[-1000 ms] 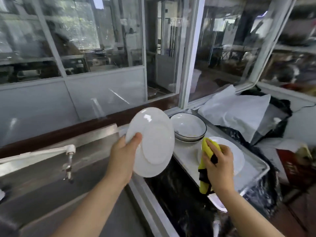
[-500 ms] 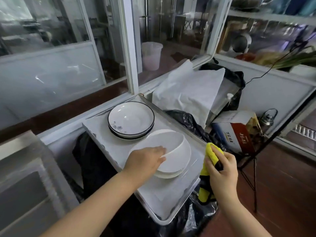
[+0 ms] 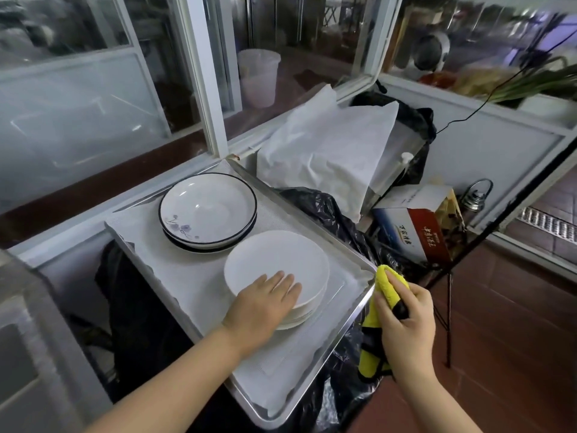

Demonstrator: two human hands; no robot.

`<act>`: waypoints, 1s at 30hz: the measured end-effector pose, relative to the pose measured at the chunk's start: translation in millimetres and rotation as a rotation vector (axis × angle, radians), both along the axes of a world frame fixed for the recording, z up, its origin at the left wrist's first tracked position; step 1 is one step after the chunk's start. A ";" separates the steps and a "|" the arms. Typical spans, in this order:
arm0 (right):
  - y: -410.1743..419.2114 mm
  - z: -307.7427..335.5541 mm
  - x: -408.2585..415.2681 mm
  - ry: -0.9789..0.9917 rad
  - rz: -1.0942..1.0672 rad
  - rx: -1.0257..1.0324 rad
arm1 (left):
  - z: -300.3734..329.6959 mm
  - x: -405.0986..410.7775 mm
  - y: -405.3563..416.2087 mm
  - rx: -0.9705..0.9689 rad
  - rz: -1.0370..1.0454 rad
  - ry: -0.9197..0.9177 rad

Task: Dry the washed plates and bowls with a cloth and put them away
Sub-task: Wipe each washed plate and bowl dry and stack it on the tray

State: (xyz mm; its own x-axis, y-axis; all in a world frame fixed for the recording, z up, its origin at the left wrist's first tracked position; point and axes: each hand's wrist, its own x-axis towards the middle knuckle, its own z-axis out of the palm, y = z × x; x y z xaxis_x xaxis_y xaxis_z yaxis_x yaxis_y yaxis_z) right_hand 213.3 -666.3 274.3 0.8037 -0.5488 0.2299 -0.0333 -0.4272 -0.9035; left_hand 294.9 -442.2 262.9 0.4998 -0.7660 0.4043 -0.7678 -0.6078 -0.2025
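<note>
Head view. A metal tray, lined with a white sheet, is taken as the reference landmark. Two stacks of crockery are held in the tray. At its far end, a stack of dark-rimmed bowls is seated; the top bowl is upright, and a small floral mark is printed on its inner wall. Nearer the tray's middle, just beside the bowls, a stack of plain white plates is seated; whether the two stacks touch cannot be told.

The left hand is laid flat on the near edge of the top plate, fingers straight and together, nothing grasped.

The right hand is positioned just off the tray's right rim, fingers curled round a yellow cloth. The cloth's upper end is level with the tray's right corner; its lower end hangs below the hand.

Beyond the tray's right side, crumpled white paper and a printed carton are located.
</note>
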 end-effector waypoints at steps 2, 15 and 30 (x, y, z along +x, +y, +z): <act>-1.6 -0.8 1.3 0.002 0.002 0.017 | -7.8 1.0 -1.6 0.006 0.005 0.005; 6.4 -10.0 2.2 0.016 0.050 -0.001 | -23.7 8.1 -7.4 0.152 0.083 0.263; 46.9 10.2 82.4 0.118 0.283 -0.283 | -24.4 -20.8 42.6 -0.341 0.551 0.535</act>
State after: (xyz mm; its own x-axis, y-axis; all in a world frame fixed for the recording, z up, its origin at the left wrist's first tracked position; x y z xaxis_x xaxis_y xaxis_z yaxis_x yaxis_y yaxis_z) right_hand 295.7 -619.5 284.5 0.9437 -0.2308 0.2371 0.0247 -0.6653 -0.7462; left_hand 274.1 -399.6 238.6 0.9566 -0.2352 0.1721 -0.2838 -0.8857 0.3673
